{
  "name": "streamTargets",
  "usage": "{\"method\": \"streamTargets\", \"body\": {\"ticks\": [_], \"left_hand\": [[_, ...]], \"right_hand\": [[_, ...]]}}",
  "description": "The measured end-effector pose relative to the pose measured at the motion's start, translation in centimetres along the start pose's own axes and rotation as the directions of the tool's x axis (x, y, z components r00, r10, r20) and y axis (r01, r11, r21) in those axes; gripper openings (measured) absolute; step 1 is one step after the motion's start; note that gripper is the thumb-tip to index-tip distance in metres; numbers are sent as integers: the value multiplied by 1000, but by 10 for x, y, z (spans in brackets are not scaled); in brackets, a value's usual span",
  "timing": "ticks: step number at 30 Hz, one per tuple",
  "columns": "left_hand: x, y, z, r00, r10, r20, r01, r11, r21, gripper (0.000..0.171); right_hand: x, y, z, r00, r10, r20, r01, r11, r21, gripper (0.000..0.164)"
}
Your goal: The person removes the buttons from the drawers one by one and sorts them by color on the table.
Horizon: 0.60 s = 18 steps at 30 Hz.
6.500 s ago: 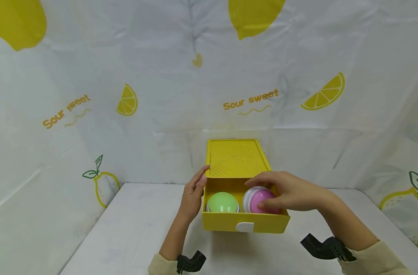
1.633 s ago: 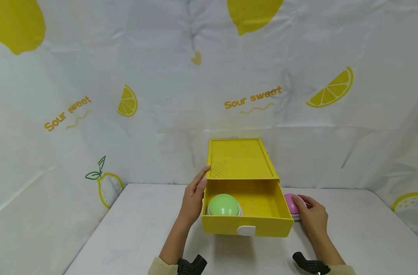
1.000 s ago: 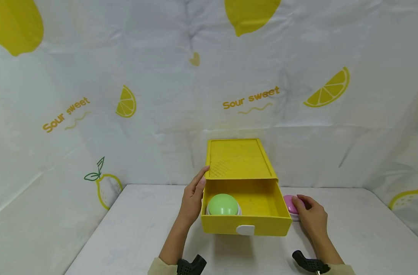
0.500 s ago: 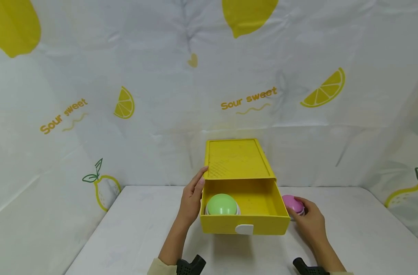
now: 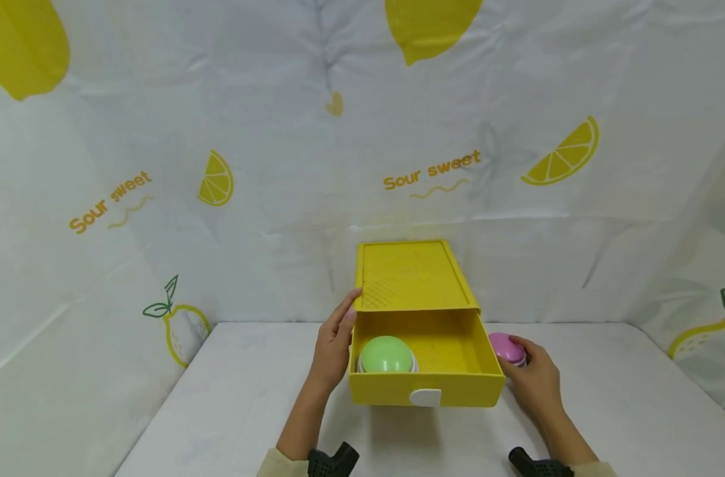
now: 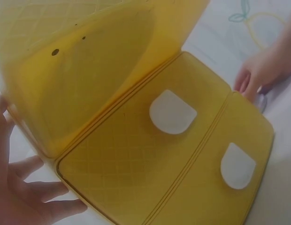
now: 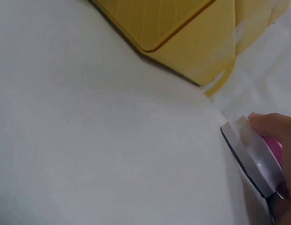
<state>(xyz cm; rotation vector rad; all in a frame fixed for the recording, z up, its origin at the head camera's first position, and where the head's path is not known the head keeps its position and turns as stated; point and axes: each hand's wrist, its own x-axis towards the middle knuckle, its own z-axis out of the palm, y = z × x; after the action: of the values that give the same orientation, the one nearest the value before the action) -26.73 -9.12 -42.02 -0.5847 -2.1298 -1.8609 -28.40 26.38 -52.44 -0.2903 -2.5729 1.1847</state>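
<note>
A yellow drawer cabinet [image 5: 416, 275] stands at the back middle of the table, its top drawer [image 5: 457, 391] pulled out. Inside the drawer's left part sits a round button with a green dome [image 5: 386, 354] and white base. My left hand [image 5: 331, 344] lies along the cabinet's left side, fingers extended and touching its edge. To the right of the drawer, my right hand [image 5: 536, 377] grips a like button with a pink dome [image 5: 506, 346] between thumb and fingers. Its white base [image 7: 253, 154] is tilted close over the table in the right wrist view.
Two lower drawers with white handles [image 6: 172, 112] show shut in the left wrist view. The white table [image 5: 231, 397] meets a white lemon-print cloth [image 5: 302, 165] behind and at both sides.
Several seconds ago the pink button was in the drawer; my right hand has carried it out to the cabinet's right. Lately it has shifted and tilted slightly. My left hand has stayed put.
</note>
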Motion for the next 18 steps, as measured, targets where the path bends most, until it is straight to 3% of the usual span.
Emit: {"method": "streamTargets", "body": {"ticks": [7, 18], "left_hand": [[1, -1, 1, 1000, -13, 7, 13, 1000, -26, 43], [1, 0, 1, 1000, -8, -9, 8, 1000, 0, 43]], "right_hand": [[12, 3, 1, 999, 7, 32, -7, 1000, -7, 66], [34, 4, 5, 1000, -5, 15, 5, 1000, -4, 67]]}}
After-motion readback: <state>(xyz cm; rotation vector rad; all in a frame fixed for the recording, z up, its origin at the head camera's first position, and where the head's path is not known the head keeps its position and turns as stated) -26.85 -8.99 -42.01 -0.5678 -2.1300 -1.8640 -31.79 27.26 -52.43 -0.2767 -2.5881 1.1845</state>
